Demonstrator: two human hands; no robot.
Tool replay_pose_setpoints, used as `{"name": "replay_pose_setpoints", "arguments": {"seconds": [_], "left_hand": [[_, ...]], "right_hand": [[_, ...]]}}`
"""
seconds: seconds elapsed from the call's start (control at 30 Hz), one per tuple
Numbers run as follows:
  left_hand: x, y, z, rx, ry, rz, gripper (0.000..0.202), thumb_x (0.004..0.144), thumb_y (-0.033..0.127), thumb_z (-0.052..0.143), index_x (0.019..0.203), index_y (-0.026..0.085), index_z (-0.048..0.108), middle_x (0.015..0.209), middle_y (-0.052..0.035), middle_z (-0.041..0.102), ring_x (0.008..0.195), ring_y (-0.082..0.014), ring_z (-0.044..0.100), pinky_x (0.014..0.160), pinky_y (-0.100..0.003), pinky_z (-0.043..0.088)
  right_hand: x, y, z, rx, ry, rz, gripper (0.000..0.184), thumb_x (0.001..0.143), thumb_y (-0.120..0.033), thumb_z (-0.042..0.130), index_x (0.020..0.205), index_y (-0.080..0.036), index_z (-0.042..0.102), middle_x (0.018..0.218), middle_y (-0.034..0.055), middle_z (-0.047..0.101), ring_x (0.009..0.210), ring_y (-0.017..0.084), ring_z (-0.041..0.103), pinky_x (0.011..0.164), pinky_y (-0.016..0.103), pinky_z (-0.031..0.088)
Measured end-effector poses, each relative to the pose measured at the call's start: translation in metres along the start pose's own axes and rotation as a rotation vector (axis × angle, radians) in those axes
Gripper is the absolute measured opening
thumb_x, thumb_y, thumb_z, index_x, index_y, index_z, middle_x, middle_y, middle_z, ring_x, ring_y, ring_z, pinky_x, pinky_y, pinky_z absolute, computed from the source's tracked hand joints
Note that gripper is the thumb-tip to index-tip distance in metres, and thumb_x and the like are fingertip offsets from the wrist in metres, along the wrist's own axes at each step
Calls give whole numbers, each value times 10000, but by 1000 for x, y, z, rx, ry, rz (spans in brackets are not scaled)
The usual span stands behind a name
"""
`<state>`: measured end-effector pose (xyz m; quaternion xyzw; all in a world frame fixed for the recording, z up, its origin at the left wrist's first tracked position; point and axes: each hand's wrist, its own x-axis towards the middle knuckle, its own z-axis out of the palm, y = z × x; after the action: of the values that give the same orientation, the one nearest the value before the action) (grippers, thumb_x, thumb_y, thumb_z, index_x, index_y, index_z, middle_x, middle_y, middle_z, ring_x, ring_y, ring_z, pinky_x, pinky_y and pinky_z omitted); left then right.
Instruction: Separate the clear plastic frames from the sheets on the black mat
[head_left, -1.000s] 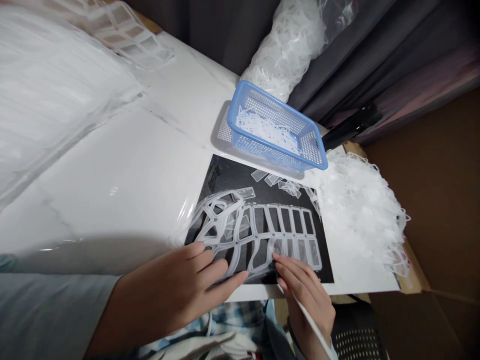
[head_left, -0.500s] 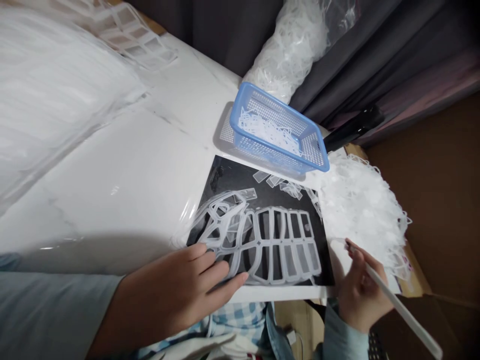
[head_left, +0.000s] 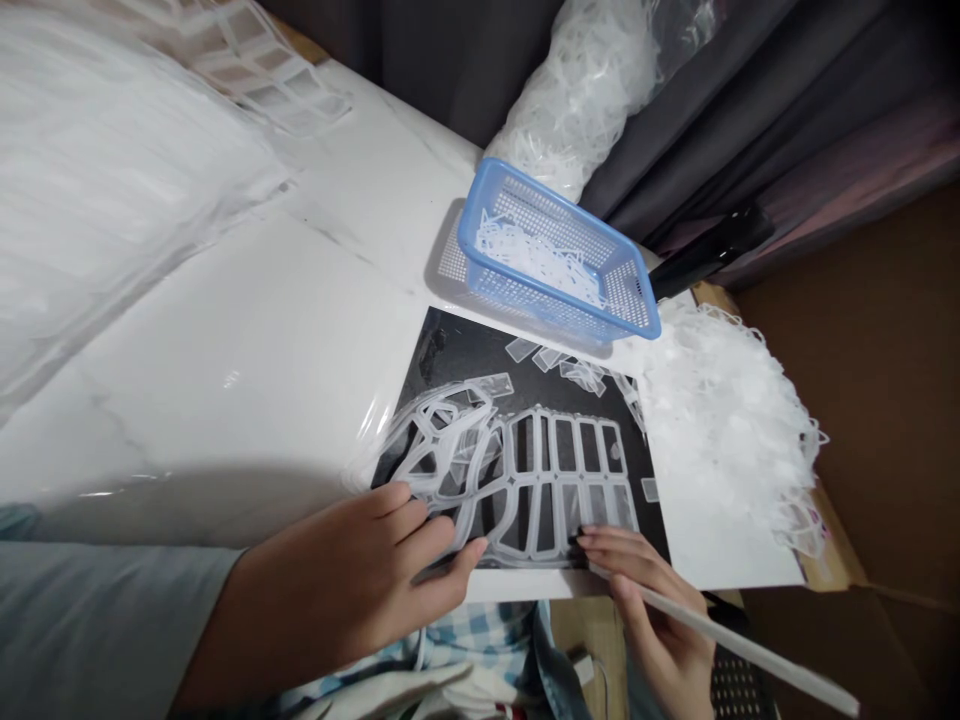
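A translucent white plastic grid frame with rectangular cells lies on a black mat at the table's near edge. Its left part is crumpled and bunched. My left hand lies flat on that bunched left end, fingers stretched out and pressing it down. My right hand is closed around a thin white stick, and its fingertips touch the lower right cells of the grid. Small clear rectangular pieces lie loose on the mat's far edge.
A blue mesh basket holding white plastic scraps stands behind the mat. A heap of white scrap frames lies to the right, a bagged heap behind. Stacked translucent sheets cover the table's left. A brown cardboard box is at the right.
My right hand went from the grid out to the scrap heap on the right, then came back to the grid's lower right cells with the stick. The left hand stayed in place.
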<state>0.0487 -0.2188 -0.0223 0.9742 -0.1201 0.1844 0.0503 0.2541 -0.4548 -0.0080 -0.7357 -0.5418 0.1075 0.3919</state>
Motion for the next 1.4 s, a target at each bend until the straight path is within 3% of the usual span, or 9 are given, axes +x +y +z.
{"name": "replay_pose_setpoints", "arguments": {"seconds": [0.77, 1.03, 1.23, 1.4], "left_hand": [[-1, 1, 0, -12, 7, -18, 351, 877, 198, 630, 1229, 198, 634, 764, 9, 593, 684, -172, 491, 690, -346, 348], [-1, 1, -1, -24, 5, -20, 355, 898, 203, 618, 1252, 212, 623, 780, 1, 609, 694, -179, 495, 689, -345, 354], [-1, 0, -1, 9, 24, -16, 297, 893, 198, 613, 1186, 225, 649, 756, 18, 603, 660, -177, 493, 664, -357, 341], [-1, 1, 0, 11, 12, -9, 278, 900, 234, 615, 1177, 228, 642, 758, 17, 610, 663, -182, 505, 656, -358, 338]], "right_hand": [[-3, 3, 0, -7, -5, 26, 262, 958, -97, 518, 1092, -222, 706, 1072, 76, 755, 1063, 237, 694, 885, 381, 604], [-3, 1, 11, -194, 11, -188, 261, 940, -99, 572, 1155, -199, 680, 1113, 119, 741, 1067, 245, 683, 867, 397, 592], [-14, 4, 31, -360, 129, -195, 361, 938, -84, 571, 1257, -239, 639, 1178, 126, 731, 1069, 246, 687, 846, 413, 588], [-10, 6, 34, -433, 176, -245, 383, 940, -122, 580, 1300, -249, 614, 1142, 117, 746, 963, 244, 720, 752, 382, 610]]}}
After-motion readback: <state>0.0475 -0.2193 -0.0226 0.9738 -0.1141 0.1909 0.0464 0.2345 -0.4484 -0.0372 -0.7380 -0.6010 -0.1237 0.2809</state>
